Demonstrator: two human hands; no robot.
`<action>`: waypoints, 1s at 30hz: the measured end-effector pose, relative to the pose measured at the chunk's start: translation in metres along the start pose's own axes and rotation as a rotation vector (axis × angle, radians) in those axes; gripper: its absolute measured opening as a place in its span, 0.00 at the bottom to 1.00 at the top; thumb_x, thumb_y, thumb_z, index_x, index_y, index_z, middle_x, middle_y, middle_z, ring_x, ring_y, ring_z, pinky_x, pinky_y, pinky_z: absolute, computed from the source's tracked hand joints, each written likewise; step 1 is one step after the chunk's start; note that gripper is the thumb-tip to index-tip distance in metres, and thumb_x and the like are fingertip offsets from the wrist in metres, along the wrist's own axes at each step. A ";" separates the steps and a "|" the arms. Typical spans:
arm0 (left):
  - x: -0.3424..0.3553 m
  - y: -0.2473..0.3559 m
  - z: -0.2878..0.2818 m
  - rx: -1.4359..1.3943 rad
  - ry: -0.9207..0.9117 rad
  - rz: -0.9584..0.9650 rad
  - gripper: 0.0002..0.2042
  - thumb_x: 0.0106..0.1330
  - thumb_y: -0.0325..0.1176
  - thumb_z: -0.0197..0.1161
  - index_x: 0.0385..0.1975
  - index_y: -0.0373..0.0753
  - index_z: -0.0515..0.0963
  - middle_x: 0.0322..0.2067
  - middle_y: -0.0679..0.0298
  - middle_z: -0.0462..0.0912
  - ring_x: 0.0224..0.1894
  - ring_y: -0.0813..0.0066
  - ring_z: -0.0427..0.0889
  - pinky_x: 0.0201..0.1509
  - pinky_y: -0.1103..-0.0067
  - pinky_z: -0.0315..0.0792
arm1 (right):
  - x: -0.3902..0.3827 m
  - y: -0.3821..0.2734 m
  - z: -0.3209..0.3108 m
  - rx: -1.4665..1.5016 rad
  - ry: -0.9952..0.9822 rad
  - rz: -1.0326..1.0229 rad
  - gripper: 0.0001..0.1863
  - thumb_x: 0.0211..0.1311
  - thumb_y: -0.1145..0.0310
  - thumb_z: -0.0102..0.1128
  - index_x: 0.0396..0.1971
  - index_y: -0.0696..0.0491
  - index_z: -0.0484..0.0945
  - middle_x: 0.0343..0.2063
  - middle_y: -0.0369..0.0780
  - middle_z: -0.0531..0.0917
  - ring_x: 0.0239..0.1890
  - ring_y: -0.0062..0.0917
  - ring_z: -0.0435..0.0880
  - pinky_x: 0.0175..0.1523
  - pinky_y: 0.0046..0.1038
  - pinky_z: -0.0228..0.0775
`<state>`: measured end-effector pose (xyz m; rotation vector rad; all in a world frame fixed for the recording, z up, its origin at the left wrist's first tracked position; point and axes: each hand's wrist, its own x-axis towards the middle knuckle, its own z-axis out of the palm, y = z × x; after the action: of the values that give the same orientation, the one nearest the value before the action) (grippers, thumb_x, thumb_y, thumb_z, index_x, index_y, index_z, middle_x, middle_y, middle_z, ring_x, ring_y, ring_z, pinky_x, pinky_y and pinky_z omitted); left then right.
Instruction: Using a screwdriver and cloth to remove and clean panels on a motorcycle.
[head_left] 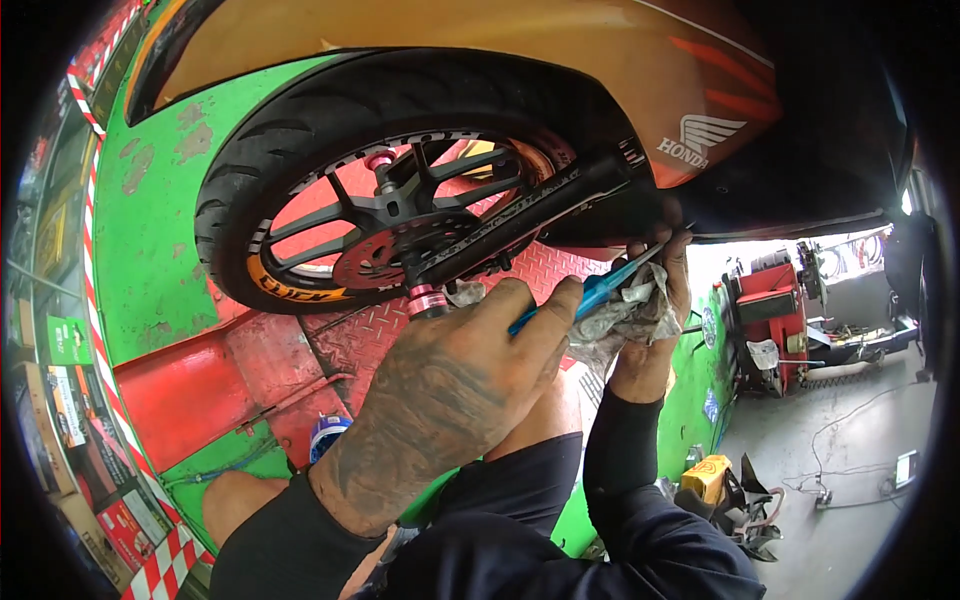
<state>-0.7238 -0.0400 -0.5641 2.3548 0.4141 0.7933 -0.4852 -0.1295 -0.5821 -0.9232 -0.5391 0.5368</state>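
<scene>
Left hand (450, 390) is closed around the handle of one blue tool (598, 295), its back turned up and darkly smudged, while the right hand (678, 280), a little farther off, is curled about one crumpled pale rag (640, 310) at the tool's thin end. So two hands share one tool and one rag, and the tool lies between them, just right of the near side of a motorbike's wheel (240, 190). One wheel shows, with one brake disc (365, 265), one black fork leg (530, 212) and two pink collars, a far one (380, 160) and a near one (427, 300). Above hangs orange-brown bodywork (560, 30). Underneath spreads a green platform (140, 290), its paint worn in patches, with a red ridged metal plate (355, 335) set in it and one small blue-and-white tub (328, 432) at the near side. Red-and-white striped edging (88, 230) runs down the left, beside boxes packed too closely to count. At right, on a grey floor (760, 440), are one red machine (770, 310), one yellow box (705, 478) and some loose cable.
</scene>
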 end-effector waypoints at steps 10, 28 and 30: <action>0.001 -0.008 0.007 0.015 0.019 0.051 0.20 0.59 0.33 0.67 0.52 0.37 0.78 0.34 0.60 0.76 0.34 0.67 0.83 0.33 0.74 0.81 | -0.001 -0.004 -0.002 0.011 0.030 0.028 0.24 0.70 0.55 0.54 0.60 0.52 0.67 0.33 0.36 0.81 0.31 0.30 0.86 0.29 0.25 0.83; 0.005 -0.003 0.004 0.070 0.038 0.081 0.19 0.60 0.31 0.66 0.52 0.35 0.78 0.31 0.63 0.73 0.29 0.72 0.80 0.29 0.76 0.79 | 0.006 -0.004 -0.011 0.166 -0.166 0.050 0.22 0.71 0.56 0.52 0.60 0.49 0.68 0.35 0.37 0.81 0.34 0.34 0.88 0.31 0.28 0.87; 0.008 0.001 0.002 0.101 0.025 0.086 0.18 0.60 0.32 0.66 0.51 0.35 0.79 0.30 0.63 0.73 0.28 0.73 0.80 0.28 0.76 0.79 | 0.007 -0.005 -0.012 0.170 -0.170 0.039 0.22 0.71 0.56 0.52 0.60 0.49 0.68 0.35 0.36 0.81 0.34 0.34 0.88 0.30 0.27 0.87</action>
<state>-0.7166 -0.0378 -0.5611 2.4724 0.3731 0.8615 -0.4715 -0.1345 -0.5824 -0.7312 -0.6188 0.6902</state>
